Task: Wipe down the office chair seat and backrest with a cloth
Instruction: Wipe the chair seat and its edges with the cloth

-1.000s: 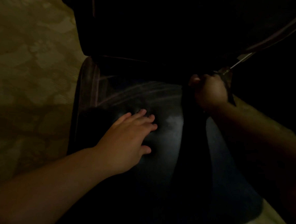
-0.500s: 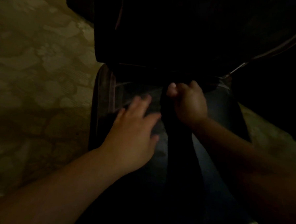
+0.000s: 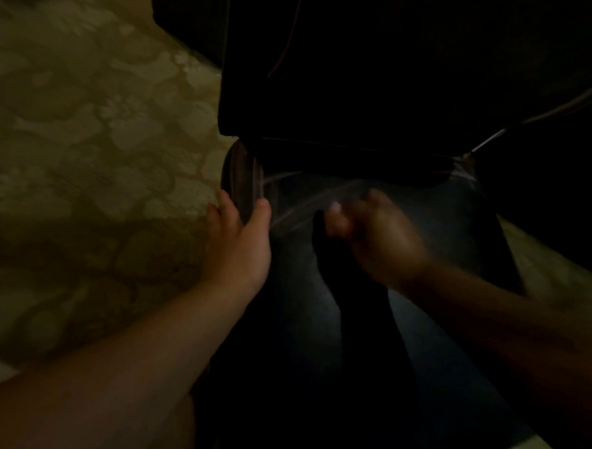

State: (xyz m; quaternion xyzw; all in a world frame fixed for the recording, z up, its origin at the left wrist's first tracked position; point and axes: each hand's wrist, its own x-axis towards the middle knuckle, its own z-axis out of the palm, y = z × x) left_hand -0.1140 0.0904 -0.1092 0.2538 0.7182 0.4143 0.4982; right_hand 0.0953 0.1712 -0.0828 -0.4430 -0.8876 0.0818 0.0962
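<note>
- Dim room, patterned floor (image 3: 85, 151) from 7 to 11 o'clock.
- One dark cloth (image 3: 340, 271), soft, limp and light, trails down the centre of the seat (image 3: 458, 233); best held bunched at its top end.
- One right hand (image 3: 379, 239), blurred, fingers curled round that end.
- One left hand (image 3: 242, 242), fingers clamped on the seat's 9 o'clock edge.
- One backrest (image 3: 381, 74) rises at 12 o'clock.

Backrest (image 3: 381, 74) behind seat (image 3: 441, 238), left hand (image 3: 238, 245) on seat's left edge, right hand (image 3: 376, 239) seemingly mid-seat, floor (image 3: 86, 144) left

Dim light falls on a floral-patterned tan carpet (image 3: 86, 137).
</note>
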